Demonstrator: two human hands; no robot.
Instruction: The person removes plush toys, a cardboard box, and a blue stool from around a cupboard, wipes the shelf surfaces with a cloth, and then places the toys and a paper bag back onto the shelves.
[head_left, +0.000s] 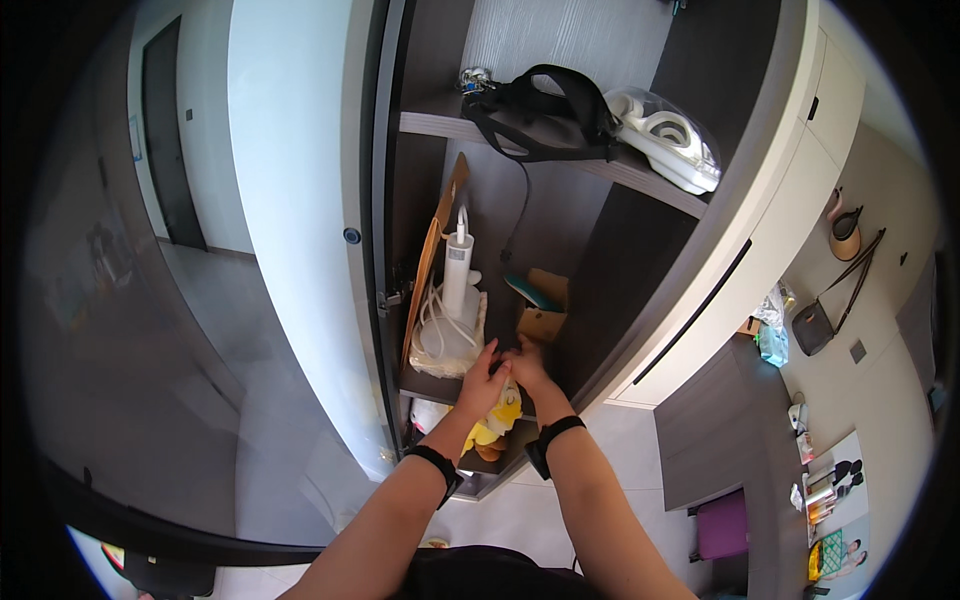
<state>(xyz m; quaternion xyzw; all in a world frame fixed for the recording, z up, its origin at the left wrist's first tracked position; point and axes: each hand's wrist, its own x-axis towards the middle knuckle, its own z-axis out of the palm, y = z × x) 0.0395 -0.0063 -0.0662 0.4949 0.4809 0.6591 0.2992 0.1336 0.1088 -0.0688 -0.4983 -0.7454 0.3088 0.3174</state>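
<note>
Both hands reach into an open dark cabinet, close together at the front of its middle shelf. My left hand (486, 385) has thumb and fingers curled in toward the other hand. My right hand (528, 365) is bent beside it, just in front of a small open cardboard box (541, 325) with a teal-edged flat item (531, 291) in it. Whether either hand grips something small is hidden by the fingers. Below them shows a yellow and white soft item (504, 411). Left of the hands, a white handheld appliance (457, 274) stands upright with its cord looped around it.
A brown cardboard sheet or envelope (433, 259) leans at the shelf's left side. Overhead, the upper shelf (439, 126) bears a black strap harness (551, 97) and a bagged white device (671, 146). The glossy cabinet door (300, 247) stands open at left. A purple stool (721, 525) is at right.
</note>
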